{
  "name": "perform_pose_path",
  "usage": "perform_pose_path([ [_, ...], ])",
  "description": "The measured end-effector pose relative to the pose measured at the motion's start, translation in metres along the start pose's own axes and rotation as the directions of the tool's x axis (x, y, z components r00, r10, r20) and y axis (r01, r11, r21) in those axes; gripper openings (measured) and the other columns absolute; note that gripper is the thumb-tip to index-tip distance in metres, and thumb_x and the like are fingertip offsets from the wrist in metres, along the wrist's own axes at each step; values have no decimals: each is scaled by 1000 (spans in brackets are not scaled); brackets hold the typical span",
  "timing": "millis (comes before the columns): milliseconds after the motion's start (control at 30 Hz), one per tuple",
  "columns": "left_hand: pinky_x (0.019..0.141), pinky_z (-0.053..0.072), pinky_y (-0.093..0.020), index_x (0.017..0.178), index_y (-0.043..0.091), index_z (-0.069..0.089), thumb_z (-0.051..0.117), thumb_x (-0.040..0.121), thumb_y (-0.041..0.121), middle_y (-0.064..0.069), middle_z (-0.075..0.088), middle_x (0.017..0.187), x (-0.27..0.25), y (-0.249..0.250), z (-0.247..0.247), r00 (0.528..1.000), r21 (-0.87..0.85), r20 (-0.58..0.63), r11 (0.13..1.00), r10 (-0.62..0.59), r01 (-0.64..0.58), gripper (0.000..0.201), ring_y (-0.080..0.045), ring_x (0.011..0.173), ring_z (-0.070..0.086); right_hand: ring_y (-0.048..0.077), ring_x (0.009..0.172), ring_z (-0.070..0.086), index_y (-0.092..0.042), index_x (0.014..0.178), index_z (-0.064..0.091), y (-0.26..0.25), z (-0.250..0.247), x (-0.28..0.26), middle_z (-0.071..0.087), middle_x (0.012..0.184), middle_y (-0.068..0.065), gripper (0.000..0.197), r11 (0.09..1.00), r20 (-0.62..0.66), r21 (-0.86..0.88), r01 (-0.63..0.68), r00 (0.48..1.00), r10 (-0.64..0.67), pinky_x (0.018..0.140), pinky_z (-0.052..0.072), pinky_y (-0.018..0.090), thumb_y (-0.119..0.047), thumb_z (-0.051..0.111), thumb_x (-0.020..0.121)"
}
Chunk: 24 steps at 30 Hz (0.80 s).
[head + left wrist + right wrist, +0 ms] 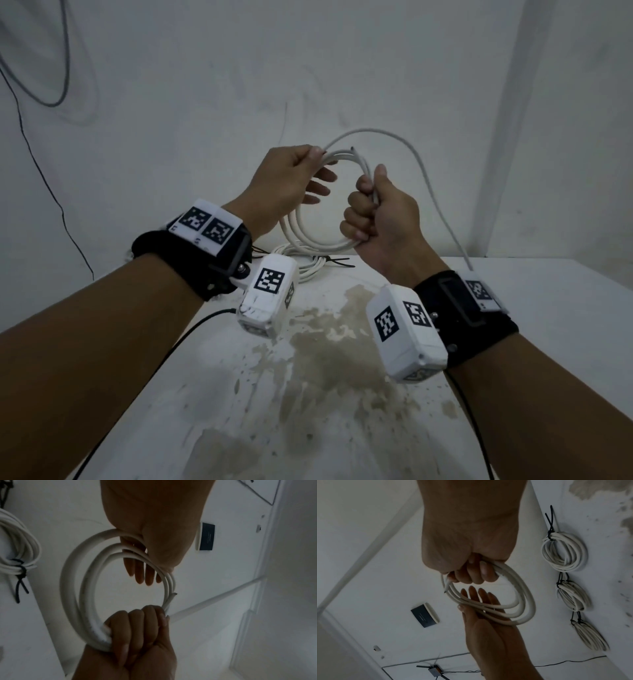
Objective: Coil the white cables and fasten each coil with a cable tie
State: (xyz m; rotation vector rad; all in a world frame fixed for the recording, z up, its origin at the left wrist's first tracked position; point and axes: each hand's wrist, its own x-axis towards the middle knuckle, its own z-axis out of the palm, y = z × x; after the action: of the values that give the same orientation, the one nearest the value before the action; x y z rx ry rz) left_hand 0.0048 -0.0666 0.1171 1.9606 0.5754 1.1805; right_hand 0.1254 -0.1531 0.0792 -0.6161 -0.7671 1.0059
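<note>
Head view: coil (pixel 310 236) of white cable was held upright between both hands, above the bench's (pixel 565 308) far edge.
Left hand (pixel 291 185): thumb pinched coil top, fingers straight.
Right hand (pixel 376 216): fisted round coil's right side.
Loose tail (pixel 428 185): arched rightward, beyond the right wrist; right hand nearer.
Tied coils (pixel 565 553): on bench behind.

The loose cable tail (pixel 442 205) passes out of sight behind the right wrist.

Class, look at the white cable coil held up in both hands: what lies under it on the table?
Under the held coil, a finished coil with a black cable tie lies on the stained table. The left hand and wrist camera hide its left part.
</note>
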Motion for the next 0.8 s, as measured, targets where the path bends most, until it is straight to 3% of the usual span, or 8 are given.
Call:
perform_pose_path([
  [133,69,61,-30,86,4,71,63,96,21,-9,76,82,6,3,2,974,-214,-214,976,-71,24,21,-21,76,75,9,39,12,-19,70,41,5,3,1,19,48,-6,47,1000,-32,25,15,999,-14,43,10,24,-44,29,107],
  [200,72,62,-38,74,5,64,62,92,14,-10,74,74,10,-3,1,877,-404,-368,903,-307,147,21,-24,70,73,9,40,12,-19,70,40,8,5,5,19,49,-7,46,997,-79,62,52,996,-47,41,11,23,-44,29,107],
  [267,64,63,-41,75,5,55,50,94,9,-13,68,73,6,-6,-1,796,-605,-271,739,-542,297,21,-26,60,67,9,39,12,-20,70,40,8,4,9,19,49,-7,46,989,-133,106,103,987,-89,37,14,21,-44,28,108],
  [333,53,60,-38,83,5,47,37,100,7,-17,61,78,-4,-6,0,759,-697,-128,603,-638,389,20,-29,58,63,9,38,12,-20,69,40,8,2,13,18,49,-6,47,981,-176,132,141,977,-117,36,16,21,-44,28,108],
  [367,58,60,-40,84,5,45,32,101,5,-18,61,74,-9,-6,2,755,-707,-110,584,-647,398,21,-30,60,63,9,38,12,-20,69,40,9,1,14,18,49,-6,47,979,-189,136,150,974,-123,35,16,21,-44,28,108],
  [467,87,58,-44,82,-2,54,31,98,0,-16,67,66,-14,-10,14,807,-638,-183,692,-562,337,28,-29,69,69,9,38,12,-19,69,40,13,3,14,19,49,-6,47,981,-183,144,130,978,-103,36,16,21,-44,29,107],
  [633,77,62,-34,90,-2,66,45,105,24,-9,75,80,-11,-17,11,878,-517,-168,799,-447,308,37,-19,71,74,10,39,13,-19,70,41,12,2,12,20,49,-6,47,998,-132,61,20,991,-11,37,16,22,-45,29,107],
  [800,81,60,-32,102,-5,64,40,105,6,-16,73,98,-12,-18,1,953,-388,-81,890,-293,240,27,-23,84,71,10,39,13,-19,70,39,12,-6,12,20,48,-6,46,999,-118,-25,-41,992,38,38,13,22,-45,29,107],
])
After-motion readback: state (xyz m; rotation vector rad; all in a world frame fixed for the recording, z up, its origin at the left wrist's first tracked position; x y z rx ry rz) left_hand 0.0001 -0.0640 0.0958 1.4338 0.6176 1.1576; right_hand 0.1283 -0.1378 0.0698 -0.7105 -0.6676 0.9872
